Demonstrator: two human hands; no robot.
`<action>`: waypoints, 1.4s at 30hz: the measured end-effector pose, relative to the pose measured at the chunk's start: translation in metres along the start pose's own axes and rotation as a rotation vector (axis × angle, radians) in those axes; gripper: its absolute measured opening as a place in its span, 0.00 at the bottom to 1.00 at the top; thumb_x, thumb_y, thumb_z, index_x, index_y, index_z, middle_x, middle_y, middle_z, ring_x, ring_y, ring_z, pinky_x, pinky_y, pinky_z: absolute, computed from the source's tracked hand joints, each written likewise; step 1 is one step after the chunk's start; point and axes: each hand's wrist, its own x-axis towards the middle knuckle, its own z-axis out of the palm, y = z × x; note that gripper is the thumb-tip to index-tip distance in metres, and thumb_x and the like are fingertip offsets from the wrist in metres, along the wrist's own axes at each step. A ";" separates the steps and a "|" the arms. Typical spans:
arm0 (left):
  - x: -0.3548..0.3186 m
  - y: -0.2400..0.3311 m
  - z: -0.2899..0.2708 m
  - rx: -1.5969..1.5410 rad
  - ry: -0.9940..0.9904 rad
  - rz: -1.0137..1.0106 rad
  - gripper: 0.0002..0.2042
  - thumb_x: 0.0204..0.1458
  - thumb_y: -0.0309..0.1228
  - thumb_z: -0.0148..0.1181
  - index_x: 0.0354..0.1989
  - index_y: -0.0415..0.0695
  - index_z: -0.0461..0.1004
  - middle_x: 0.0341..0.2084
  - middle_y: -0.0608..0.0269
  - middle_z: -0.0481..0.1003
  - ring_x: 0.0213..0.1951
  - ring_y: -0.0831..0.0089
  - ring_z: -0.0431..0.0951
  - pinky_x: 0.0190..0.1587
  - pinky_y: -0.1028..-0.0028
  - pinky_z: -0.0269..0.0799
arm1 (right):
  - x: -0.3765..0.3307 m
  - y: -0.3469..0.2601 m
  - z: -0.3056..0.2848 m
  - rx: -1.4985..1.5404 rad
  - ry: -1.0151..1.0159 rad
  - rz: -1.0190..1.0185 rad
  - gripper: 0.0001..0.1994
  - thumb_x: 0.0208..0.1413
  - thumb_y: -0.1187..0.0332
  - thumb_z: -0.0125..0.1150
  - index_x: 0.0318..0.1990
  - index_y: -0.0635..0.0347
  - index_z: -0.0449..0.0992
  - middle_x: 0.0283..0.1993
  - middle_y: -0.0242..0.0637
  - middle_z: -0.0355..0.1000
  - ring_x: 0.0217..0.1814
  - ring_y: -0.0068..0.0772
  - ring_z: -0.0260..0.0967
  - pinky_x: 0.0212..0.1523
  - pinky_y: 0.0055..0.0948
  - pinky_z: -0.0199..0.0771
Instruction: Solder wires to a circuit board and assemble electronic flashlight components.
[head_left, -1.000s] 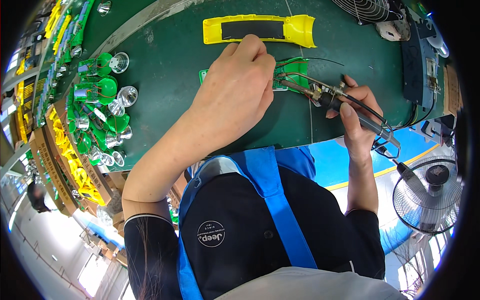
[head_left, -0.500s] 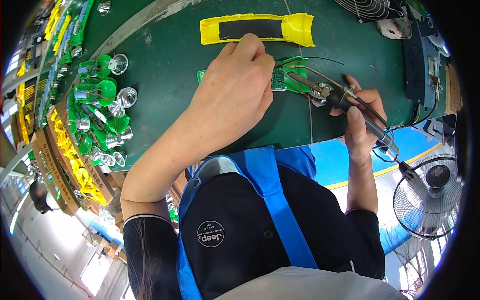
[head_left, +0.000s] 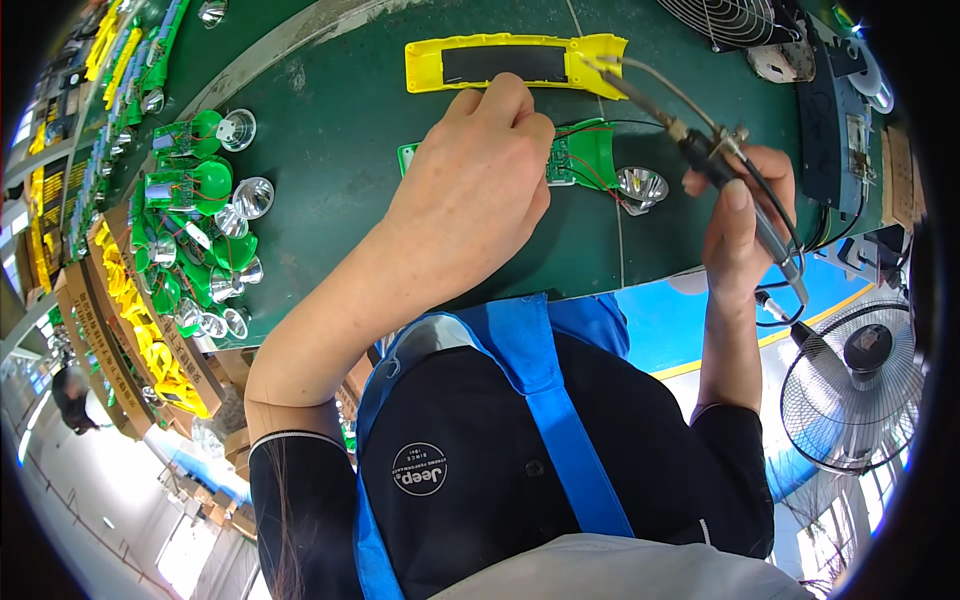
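My left hand [head_left: 470, 195] rests on the dark green bench, fingers closed over a small green circuit board [head_left: 573, 158] with red and black wires, part of a green lamp piece. A silver reflector cup [head_left: 641, 185] lies just right of that board. My right hand [head_left: 738, 215] grips a soldering iron [head_left: 690, 135] like a pen, its thin tip raised and pointing up-left toward a long yellow housing [head_left: 515, 62] with a dark strip. The iron's cable runs off to the right.
Several green lamp parts with silver reflectors [head_left: 200, 235] lie heaped at the left. Yellow parts fill boxes [head_left: 135, 310] along the left bench edge. A wire fan guard [head_left: 730, 18] sits top right, a standing fan [head_left: 860, 385] at lower right beside the blue floor.
My right hand has lifted the soldering iron away from the green board, and its tip has swung up toward the yellow housing. My left hand stays on the board.
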 end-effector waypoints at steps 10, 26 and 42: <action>-0.017 -0.019 -0.023 -0.091 -0.056 -0.028 0.09 0.38 0.23 0.63 0.24 0.39 0.67 0.34 0.54 0.69 0.36 0.54 0.71 0.37 0.65 0.68 | 0.044 0.007 0.025 -0.068 -0.174 -0.141 0.15 0.56 0.69 0.55 0.48 0.64 0.61 0.35 0.47 0.73 0.37 0.36 0.74 0.43 0.31 0.71; -0.010 -0.054 -0.018 -0.664 0.113 -0.255 0.03 0.45 0.22 0.57 0.28 0.37 0.73 0.16 0.72 0.68 0.19 0.89 0.60 0.22 0.85 0.56 | 0.031 0.036 0.022 -0.147 -0.315 -0.215 0.13 0.55 0.76 0.53 0.47 0.63 0.61 0.36 0.43 0.70 0.40 0.32 0.72 0.45 0.29 0.71; 0.023 -0.060 -0.013 0.073 -0.101 0.289 0.02 0.45 0.28 0.57 0.23 0.46 0.74 0.28 0.67 0.70 0.38 0.69 0.68 0.44 0.69 0.59 | 0.046 0.007 0.011 -0.002 -0.294 0.458 0.11 0.52 0.65 0.55 0.34 0.66 0.68 0.23 0.36 0.69 0.22 0.20 0.66 0.23 0.17 0.65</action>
